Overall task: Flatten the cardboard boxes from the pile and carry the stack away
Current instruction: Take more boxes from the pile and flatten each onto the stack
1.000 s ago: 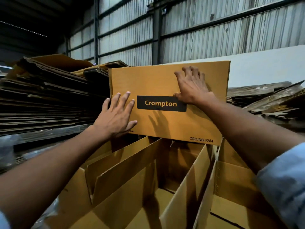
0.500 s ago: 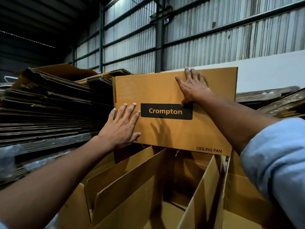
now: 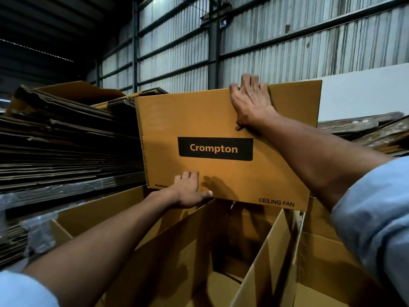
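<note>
1. A tall yellow-brown cardboard box (image 3: 221,120) stands up in the middle; its bottom edge sits on top of the open brown cardboard boxes (image 3: 199,251) at 6 o'clock, whose flaps stick up.
2. At 9 o'clock a high stack of flat dark cardboard sheets (image 3: 66,147) is right beside the tall box's left edge; at 3 o'clock a lower heap of flat cardboard (image 3: 371,131) lies behind the right arm; above the tall box, at 12 o'clock, there is open air in front of the grey ribbed metal wall (image 3: 287,41).
3. The left hand (image 3: 190,191) reaches up from 7 o'clock to the box's bottom edge; the thumb lies along that edge and the fingers are bent against the front, so it grips the bottom of the box.
4. The right hand (image 3: 250,103) reaches in from 4 o'clock; its fingers hook over the top edge and the palm lies flat on the front, so it holds the top of the box; a light blue sleeve (image 3: 376,218) is pushed up that arm.
5. A black label (image 3: 214,149) on the front says "Crompton" in yellow; at the bottom right small dark letters say "CEILING FAN"; tiny print at the bottom left is too small to read.
</note>
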A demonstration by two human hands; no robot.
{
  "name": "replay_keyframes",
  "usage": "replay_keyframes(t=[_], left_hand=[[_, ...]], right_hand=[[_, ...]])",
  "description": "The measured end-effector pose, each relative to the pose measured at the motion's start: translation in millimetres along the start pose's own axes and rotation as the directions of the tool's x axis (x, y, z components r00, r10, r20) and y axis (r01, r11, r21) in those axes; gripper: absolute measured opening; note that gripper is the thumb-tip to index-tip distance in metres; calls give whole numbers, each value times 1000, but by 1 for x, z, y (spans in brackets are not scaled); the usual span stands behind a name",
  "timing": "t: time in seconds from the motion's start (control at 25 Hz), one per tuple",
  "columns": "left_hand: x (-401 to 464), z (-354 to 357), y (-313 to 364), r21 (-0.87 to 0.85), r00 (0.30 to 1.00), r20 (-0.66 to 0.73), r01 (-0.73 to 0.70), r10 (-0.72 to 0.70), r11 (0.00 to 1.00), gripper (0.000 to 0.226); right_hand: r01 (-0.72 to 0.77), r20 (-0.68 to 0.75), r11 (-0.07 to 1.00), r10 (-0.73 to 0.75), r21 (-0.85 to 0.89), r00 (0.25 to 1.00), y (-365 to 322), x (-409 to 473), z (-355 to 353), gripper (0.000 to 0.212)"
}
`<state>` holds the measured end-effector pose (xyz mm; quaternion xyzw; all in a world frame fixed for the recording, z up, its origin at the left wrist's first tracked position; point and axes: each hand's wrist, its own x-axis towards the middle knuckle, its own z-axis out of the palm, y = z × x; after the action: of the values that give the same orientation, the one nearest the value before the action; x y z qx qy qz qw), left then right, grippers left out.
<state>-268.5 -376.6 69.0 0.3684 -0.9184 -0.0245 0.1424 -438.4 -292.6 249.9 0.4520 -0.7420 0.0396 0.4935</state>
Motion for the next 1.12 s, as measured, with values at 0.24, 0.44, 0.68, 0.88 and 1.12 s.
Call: replay_keyframes(t=[0.24,0.44,0.68,0.88,1.12], left_hand=[[-3,-18,15,-48,999,34,-26,28,998,95],[-26,-34,21,-123,1000,8,15,-14,992,97],[-75,-47,22,-185,999,-16,33,-37,982,99],[-157,-82,14,-177,992,-109,42,-62,983,100],[-303,-122,-1,-149,965,-207,130,-160,980,95]], right_hand=[[2,-89,999,3,54,996,5,-20,-16,112],[17,-120,997,-8,77,993,14,-42,-52,118],[60,-224,992,-33,112,974,17,-71,-118,119],[72,-268,980,-20,187,963,9,-104,-192,117],[110,-283,941,-16,319,959,-12,-166,-293,108]])
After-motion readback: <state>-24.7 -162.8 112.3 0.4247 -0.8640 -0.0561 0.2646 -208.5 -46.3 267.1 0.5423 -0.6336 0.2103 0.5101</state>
